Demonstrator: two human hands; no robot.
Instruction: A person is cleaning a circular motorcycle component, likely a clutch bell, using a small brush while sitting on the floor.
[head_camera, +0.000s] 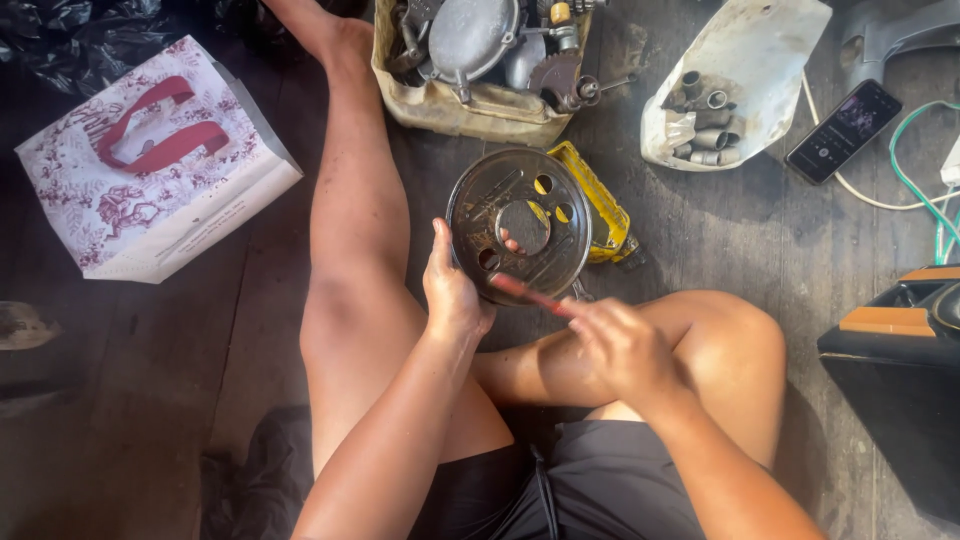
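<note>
Round metal plate (519, 226) with holes, propped up over lap, tilted toward face for access. Left hand (452, 293) clamped on plate's near-left rim, steadying. Right hand (622, 347) closed on red tool (530, 294), tip touching plate's near edge. Behind plate: yellow container (596, 207), beyond it tub of metal parts (478, 60). Right of plate: white tray of fittings (745, 75), phone (843, 131). Left of plate: patterned bag (150, 160). Outstretched leg (352, 230) crowding plate's left side.

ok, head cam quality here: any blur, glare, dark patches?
Head view: right hand and the red tool are motion-blurred; left hand and round metal plate sharp. Sunlight gives sheen on the plate and washes the white container; left floor is in deep shadow.
</note>
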